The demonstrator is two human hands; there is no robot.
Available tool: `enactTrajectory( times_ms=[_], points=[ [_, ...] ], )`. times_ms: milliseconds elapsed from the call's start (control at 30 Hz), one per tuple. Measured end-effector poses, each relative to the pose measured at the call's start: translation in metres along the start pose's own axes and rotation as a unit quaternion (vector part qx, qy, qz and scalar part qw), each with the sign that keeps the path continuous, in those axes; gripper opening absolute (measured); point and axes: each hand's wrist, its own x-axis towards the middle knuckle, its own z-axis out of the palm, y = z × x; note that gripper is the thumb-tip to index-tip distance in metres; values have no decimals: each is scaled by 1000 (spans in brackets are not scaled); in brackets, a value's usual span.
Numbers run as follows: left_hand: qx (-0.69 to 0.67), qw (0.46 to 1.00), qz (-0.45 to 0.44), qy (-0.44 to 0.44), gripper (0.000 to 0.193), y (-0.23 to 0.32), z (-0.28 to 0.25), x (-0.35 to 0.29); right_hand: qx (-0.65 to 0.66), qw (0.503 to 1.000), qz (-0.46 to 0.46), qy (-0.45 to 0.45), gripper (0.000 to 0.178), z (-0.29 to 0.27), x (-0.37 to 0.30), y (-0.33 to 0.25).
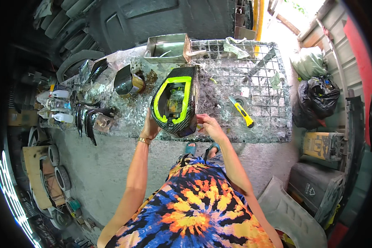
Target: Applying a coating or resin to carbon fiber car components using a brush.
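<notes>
Person is standing at the bench [219, 136], holding a carbon-fibre part [177, 103] w/ a neon yellow-green rim, black weave outside, hollow centre facing up. Part is sitting just above the bench's near edge, tilted, its long axis running away from the person.

Left hand [150, 126] is cupping the part's lower left side, grip closed on it, palm against the shell; a gold-coloured wristband is showing at the wrist. Right hand [208, 124] is gripping the lower right edge, fingers curled on the shell; a small pale thing seems to be sitting at the fingertips but too small to tell what.

Yellow utility knife [242, 110] is lying on the bench to the right, near a round tape roll [239, 100], both apart from the hands. Metal tray [168, 47] is sitting at the far side. Other black carbon pieces [126, 80] are lying to the left, w/ clear bottles [58, 106] beyond them. Wire mesh [252, 70] is covering the bench's right half, w/ rags on it.
</notes>
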Motion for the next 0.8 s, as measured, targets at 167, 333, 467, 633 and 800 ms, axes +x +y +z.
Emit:
enactTrajectory(
  times_ms=[167,333,467,633,800],
  points=[
    [-21,1000,15,11,62,3,-15,-1,-54,999,1,-8,45,14,5,-12],
    [-36,999,23,16,63,8,-14,1,-53,999,3,-13,47,19,11,-16],
    [-31,999,16,28,65,12,-11,2,-75,997,12,-13,51,19,12,-24],
    [-46,998,20,28,65,15,-5,1,-61,998,11,-11,49,17,13,-24],
    [21,999,22,18,79,10,2,1,-51,999,0,-2,49,7,13,-11]
  ],
)
